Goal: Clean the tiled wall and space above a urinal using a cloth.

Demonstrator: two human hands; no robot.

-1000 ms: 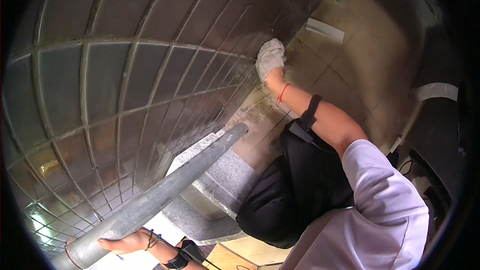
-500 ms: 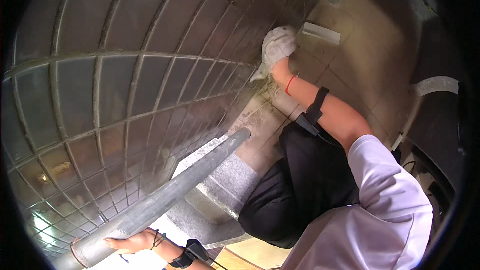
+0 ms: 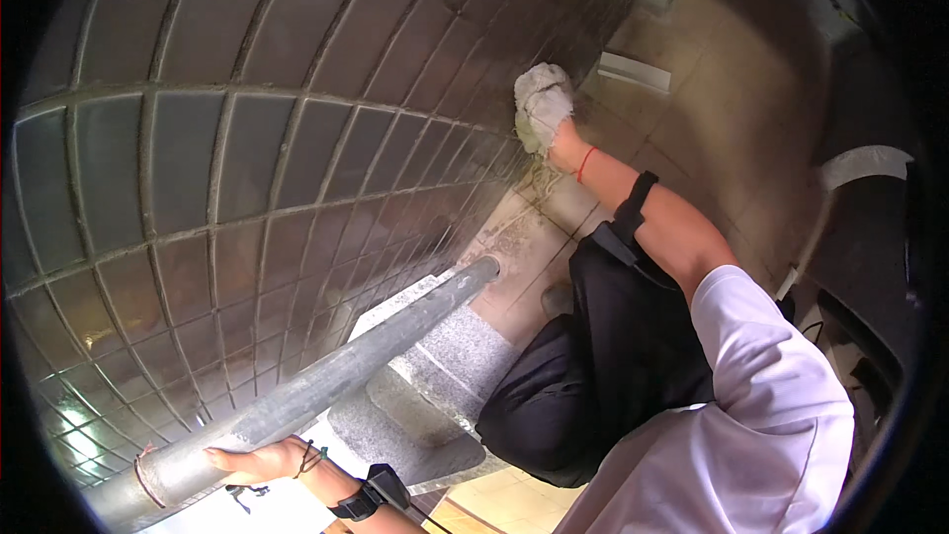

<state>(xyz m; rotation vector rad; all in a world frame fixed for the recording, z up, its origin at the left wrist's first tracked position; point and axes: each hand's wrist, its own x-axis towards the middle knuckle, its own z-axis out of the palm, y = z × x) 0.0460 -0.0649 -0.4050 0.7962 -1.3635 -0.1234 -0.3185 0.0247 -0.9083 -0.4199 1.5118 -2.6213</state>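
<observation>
My left hand [image 3: 265, 462] is wrapped round a thick grey metal pipe [image 3: 371, 344] at the lower left, its thumb lying along the top and its fingers mostly hidden underneath. The pipe slants from the lower left up to the floor. Farther off, my right hand [image 3: 560, 145] presses a bunched white cloth [image 3: 542, 99] against the dark tiled wall [image 3: 326, 153], low down where wall and floor meet. The cloth covers most of that hand, so its fingers do not show. Greyish-green stains mark part of the cloth.
Right of the cloth, a white strip-like piece [image 3: 635, 71] lies on the tiled floor [image 3: 712, 109]. Grey speckled stone steps [image 3: 460, 361] sit under the pipe. My bent knee in black trousers [image 3: 539, 405] is close beside them. A dark object with a pale curved edge [image 3: 865, 166] stands at the right.
My right hand and the cloth have shifted slightly, and the cloth's loose flap on the left no longer hangs out. My left hand keeps its hold on the pipe. The view has moved a little.
</observation>
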